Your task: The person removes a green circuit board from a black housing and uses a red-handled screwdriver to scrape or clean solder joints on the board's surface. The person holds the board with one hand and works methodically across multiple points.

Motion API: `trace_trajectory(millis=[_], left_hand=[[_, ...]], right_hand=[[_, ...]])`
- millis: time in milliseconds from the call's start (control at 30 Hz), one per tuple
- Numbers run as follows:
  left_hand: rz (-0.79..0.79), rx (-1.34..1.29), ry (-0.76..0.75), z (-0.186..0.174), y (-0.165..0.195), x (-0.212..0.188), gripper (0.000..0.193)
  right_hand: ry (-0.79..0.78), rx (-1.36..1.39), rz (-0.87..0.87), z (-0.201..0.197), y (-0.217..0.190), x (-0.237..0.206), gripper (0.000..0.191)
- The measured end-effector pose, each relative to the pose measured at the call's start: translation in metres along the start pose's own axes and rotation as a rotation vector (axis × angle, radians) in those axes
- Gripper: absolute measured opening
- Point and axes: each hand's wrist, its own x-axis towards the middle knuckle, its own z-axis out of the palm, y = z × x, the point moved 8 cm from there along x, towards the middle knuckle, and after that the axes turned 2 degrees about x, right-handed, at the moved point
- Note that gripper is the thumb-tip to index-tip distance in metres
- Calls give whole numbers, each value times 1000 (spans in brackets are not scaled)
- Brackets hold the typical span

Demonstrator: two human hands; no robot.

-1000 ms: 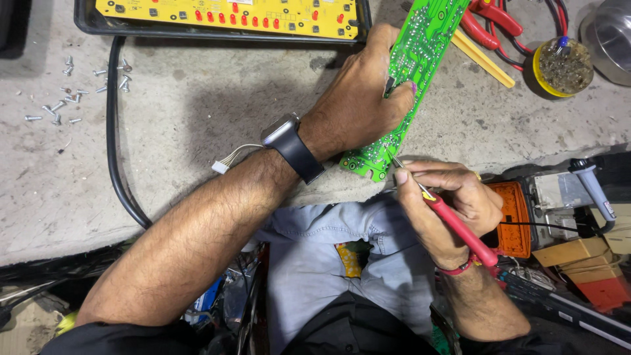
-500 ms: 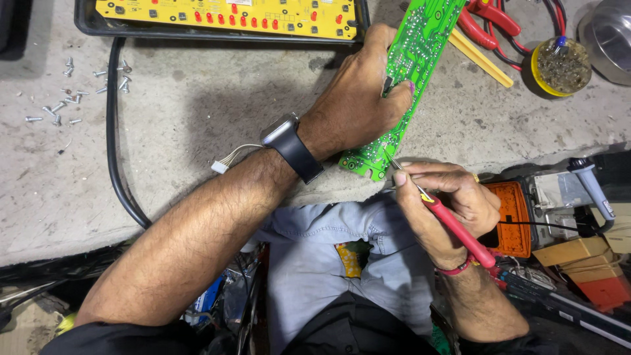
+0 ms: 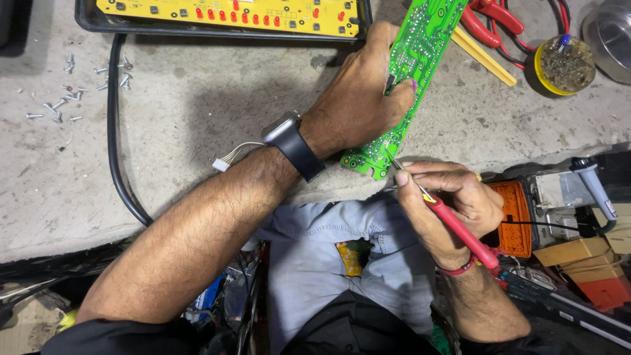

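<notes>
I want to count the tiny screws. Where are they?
In the head view, the screws lie scattered at the upper left of the grey bench, left of the black cable, far from both hands.

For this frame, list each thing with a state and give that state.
Green circuit board: gripped by left hand, solder side up, tilted off the bench.
Red-handled soldering iron: held in right hand, tip at the board's lower end.
Round yellow tin: open.
Small silver screws: loose, scattered.
</notes>
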Motion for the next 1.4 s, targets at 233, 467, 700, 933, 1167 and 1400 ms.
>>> trace_trajectory(millis=[233,467,700,933,1167,1400], left_hand=[[91,21,31,-2,7,0,42],[24,-3,7,0,2,0,40],[41,-7,6,0,4,1,40],[6,-18,-13,0,3,1,40],[33,-22,-24,1,3,0,42],[31,-172,-226,12,0,8,43]], right_hand=[[-5,3,-30,1,-1,1,22],[-10,12,-5,2,-2,2,21],[-20,40,33,1,2,2,21],[-28,29,-5,3,-4,4,21],[-72,120,86,-3,6,8,18],[47,302,213,-28,28,8,21]])
